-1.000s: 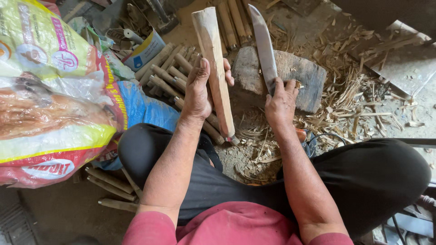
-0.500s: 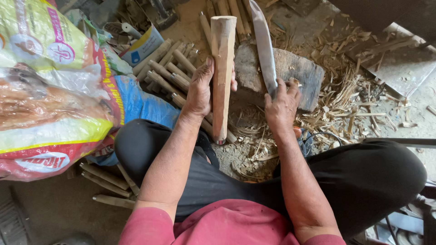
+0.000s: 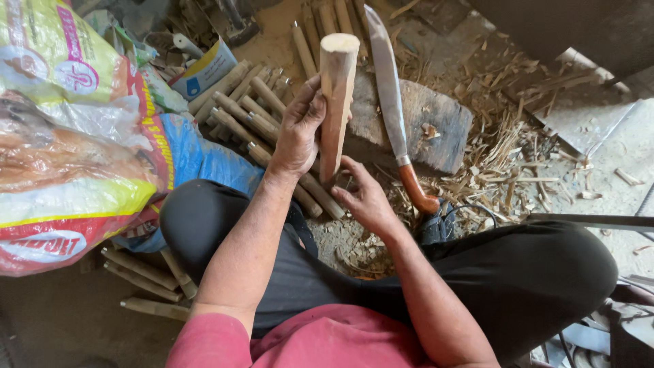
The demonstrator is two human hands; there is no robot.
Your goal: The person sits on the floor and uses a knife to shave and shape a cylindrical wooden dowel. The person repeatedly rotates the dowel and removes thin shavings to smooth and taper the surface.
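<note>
Between the person's knees, in the head view, the left hand point(image 3: 298, 133) is closed around a pale wooden stick point(image 3: 334, 102), gripping it at the middle. This stick stands almost upright, its long axis running from the ground up toward the camera, with the flat cut end on top and the lower end resting near the edge of the chopping block point(image 3: 436, 123). The right hand point(image 3: 364, 197) is half open; its fingers touch the foot of the stick and grip nothing. One long knife point(image 3: 395, 109) with a reddish-brown handle lies on the block, blade pointing away from the person, just beside the stick but apart from the right hand. One stick is held; a heap of similar sticks point(image 3: 252, 109), more than ten, lies behind the left hand, and three more sticks point(image 3: 146, 283) lie on the floor by the left knee. Filled plastic sacks point(image 3: 68, 136) stand at the left, and wood shavings point(image 3: 504, 163) cover the floor at the right.
</note>
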